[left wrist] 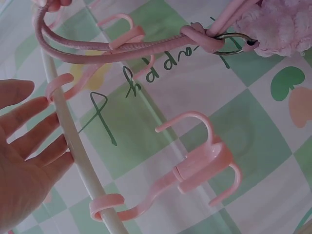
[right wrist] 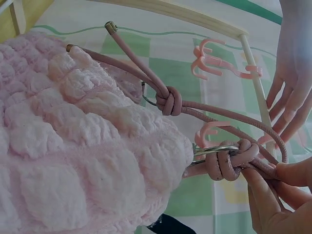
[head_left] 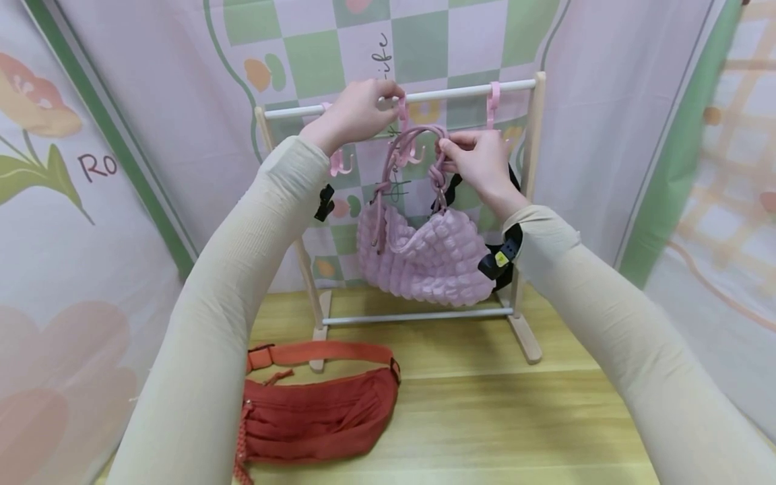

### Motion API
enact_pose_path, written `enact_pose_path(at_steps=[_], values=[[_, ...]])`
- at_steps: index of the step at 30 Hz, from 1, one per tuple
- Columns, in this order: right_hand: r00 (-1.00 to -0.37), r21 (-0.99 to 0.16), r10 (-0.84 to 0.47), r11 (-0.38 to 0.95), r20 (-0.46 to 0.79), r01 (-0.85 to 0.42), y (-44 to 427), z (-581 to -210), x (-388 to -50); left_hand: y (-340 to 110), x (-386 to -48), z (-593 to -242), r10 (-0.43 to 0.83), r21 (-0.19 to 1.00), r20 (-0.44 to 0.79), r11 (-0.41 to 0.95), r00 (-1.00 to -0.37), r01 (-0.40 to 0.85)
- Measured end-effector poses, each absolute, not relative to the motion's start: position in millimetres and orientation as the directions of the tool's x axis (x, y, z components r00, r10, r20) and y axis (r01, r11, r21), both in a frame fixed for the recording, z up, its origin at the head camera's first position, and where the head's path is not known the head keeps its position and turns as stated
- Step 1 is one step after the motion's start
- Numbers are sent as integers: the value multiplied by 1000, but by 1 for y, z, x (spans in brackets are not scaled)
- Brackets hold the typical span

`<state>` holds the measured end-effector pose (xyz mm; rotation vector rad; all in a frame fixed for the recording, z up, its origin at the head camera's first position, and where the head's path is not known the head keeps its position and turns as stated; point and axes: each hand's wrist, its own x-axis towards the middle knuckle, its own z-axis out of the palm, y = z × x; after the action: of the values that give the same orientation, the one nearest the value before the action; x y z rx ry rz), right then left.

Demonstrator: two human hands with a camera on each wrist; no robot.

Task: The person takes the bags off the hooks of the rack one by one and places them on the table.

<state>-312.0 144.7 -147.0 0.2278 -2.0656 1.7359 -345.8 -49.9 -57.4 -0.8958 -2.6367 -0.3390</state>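
A puffy pink shoulder bag (head_left: 424, 259) hangs by its knotted cord handle (head_left: 418, 131) from my right hand (head_left: 481, 162). Thumb and fingers pinch that handle just above a knot (right wrist: 229, 163), as the right wrist view shows. My left hand (head_left: 362, 111) is up at the white top rail (left wrist: 73, 131), its fingers nearly straight and touching the rail beside the middle pink hook (head_left: 403, 111). The handle loop is close to this hook's prongs (head_left: 409, 155); whether they touch I cannot tell.
More pink hooks hang on the rail, one at the left (head_left: 339, 162) and one at the right (head_left: 493, 104). The rack's wooden feet (head_left: 525, 339) stand on the wooden table (head_left: 485, 417). A red waist bag (head_left: 321, 414) lies in front. Patterned curtains surround the table.
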Motion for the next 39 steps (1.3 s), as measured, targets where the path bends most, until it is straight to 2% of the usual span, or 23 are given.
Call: enact_pose_path(at_steps=[6,14,25,39], values=[[-890,-896,157,207,428,-394,144,-145,-311,-51,-347,-57,544,117,386,773,-745,624],[-881,-893,148,99,449,-438,144,-138,-307,-52,-346,-57,537,122,378,778,-754,616],[-877,-890,149,67,456,-451,149,-138,-298,-54,-346,-59,535,116,382,781,-753,614],[-857,-863,113,122,503,-491,153,-142,-279,-56,-346,-62,530,130,386,779,-755,614]])
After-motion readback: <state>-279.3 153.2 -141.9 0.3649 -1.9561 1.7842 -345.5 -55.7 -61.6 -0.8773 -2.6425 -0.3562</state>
